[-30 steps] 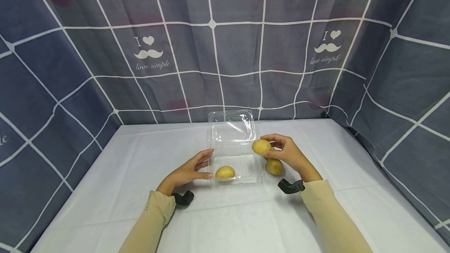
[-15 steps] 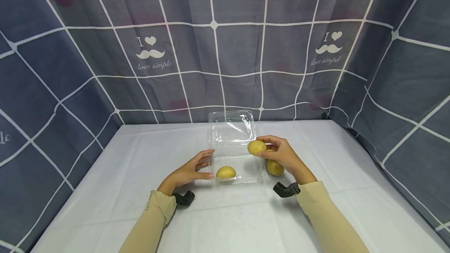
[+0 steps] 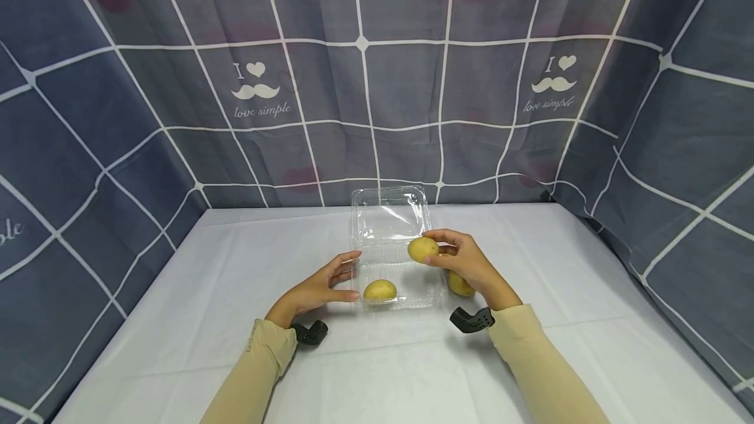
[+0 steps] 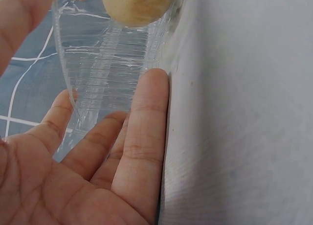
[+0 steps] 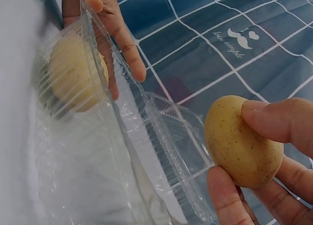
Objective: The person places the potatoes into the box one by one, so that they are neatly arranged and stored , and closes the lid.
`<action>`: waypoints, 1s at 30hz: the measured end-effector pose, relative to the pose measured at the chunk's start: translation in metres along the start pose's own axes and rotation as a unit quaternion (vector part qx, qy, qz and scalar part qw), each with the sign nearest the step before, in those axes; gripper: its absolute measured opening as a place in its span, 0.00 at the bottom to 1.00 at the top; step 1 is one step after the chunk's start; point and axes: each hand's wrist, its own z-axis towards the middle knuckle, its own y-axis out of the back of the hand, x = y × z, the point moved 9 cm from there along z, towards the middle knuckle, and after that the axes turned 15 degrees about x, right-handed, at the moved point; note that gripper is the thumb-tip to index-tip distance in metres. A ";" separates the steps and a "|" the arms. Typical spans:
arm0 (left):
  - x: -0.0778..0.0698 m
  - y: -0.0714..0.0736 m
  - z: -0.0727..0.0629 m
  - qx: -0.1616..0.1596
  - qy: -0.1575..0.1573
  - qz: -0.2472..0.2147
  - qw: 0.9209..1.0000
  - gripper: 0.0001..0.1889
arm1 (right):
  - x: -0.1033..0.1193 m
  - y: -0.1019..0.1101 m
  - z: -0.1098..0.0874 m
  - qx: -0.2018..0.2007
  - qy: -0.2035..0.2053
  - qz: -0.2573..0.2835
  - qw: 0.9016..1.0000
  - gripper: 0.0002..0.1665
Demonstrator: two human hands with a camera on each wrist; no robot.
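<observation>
A yellow potato is pinched between the thumb and fingers of my right hand, above the right part of a clear plastic clamshell box. The right wrist view shows this potato's speckled skin, off to the side of the box's rim. Inside the box, at its near left, lies another potato. My left hand rests at the box's left side, its fingers fairly straight along the ribbed wall and its thumb by the near corner. The hinged lid stands raised at the back.
On the white tablecloth, right of the box, another potato lies partly hidden behind my right hand. A dark grid-patterned curtain encloses the back and both sides. A black wrist camera sits below my right wrist.
My right hand has moved left with its potato, from beside the box's right edge to over the box. The left hand keeps its place.
</observation>
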 end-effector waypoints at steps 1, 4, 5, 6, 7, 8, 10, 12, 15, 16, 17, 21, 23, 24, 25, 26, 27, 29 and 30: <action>0.000 0.000 0.000 0.001 0.000 -0.001 1.000 0.51 | 0.000 -0.001 0.001 0.001 0.001 0.002 1.000 0.33; 0.001 0.000 0.000 0.002 0.001 -0.003 1.000 0.52 | -0.001 -0.004 0.004 0.005 0.004 0.005 1.000 0.33; 0.001 0.000 0.000 0.002 0.001 -0.003 1.000 0.52 | -0.001 -0.005 0.004 0.006 0.004 0.005 1.000 0.33; 0.001 0.000 0.000 0.002 0.001 -0.003 1.000 0.52 | -0.001 -0.006 0.005 0.006 0.003 0.006 1.000 0.33; 0.001 0.000 0.000 0.002 0.002 -0.002 1.000 0.52 | -0.001 -0.007 0.006 0.006 0.003 0.008 1.000 0.33; 0.001 0.000 0.000 0.001 0.002 -0.002 1.000 0.52 | -0.001 -0.009 0.007 0.008 0.002 0.009 1.000 0.33; 0.001 0.000 0.000 0.001 0.003 -0.001 1.000 0.52 | -0.001 -0.011 0.008 0.009 0.002 0.013 1.000 0.33; 0.001 0.000 0.001 0.000 0.002 -0.001 1.000 0.52 | 0.000 -0.014 0.010 0.012 0.005 0.020 1.000 0.33; 0.001 0.000 0.001 0.000 0.003 -0.001 1.000 0.52 | 0.000 -0.019 0.012 0.016 0.008 0.027 0.999 0.33; 0.001 0.000 0.001 0.000 0.003 -0.002 1.000 0.52 | -0.001 -0.020 0.013 0.017 0.009 0.031 0.999 0.33; 0.001 0.000 0.000 0.000 0.003 -0.002 1.000 0.52 | -0.001 -0.021 0.014 0.018 0.009 0.033 0.999 0.33; 0.000 0.000 0.000 -0.001 0.006 -0.001 1.000 0.52 | -0.003 -0.025 0.017 0.018 0.005 0.036 0.999 0.33; 0.000 0.000 0.000 -0.002 0.008 0.002 1.000 0.52 | -0.004 -0.026 0.018 0.017 0.003 0.029 0.999 0.33; 0.000 0.000 0.000 -0.002 0.008 0.003 1.000 0.51 | -0.004 -0.027 0.019 0.016 0.002 0.025 1.000 0.33; 0.000 0.000 0.000 -0.002 0.009 0.004 1.000 0.51 | -0.005 -0.027 0.019 0.014 -0.001 0.019 1.000 0.33; 0.000 0.000 0.000 -0.002 0.008 0.004 1.000 0.51 | -0.006 -0.028 0.020 0.012 -0.004 0.013 1.000 0.33; 0.000 0.000 0.000 -0.002 0.008 0.004 1.000 0.51 | -0.006 -0.028 0.020 0.010 -0.008 0.007 1.000 0.33; -0.001 0.000 -0.001 -0.002 0.008 0.003 1.000 0.51 | -0.008 -0.028 0.021 0.002 -0.019 -0.009 1.000 0.32; -0.001 0.000 -0.001 -0.002 0.009 0.003 1.000 0.51 | -0.008 -0.028 0.021 -0.001 -0.022 -0.018 1.000 0.32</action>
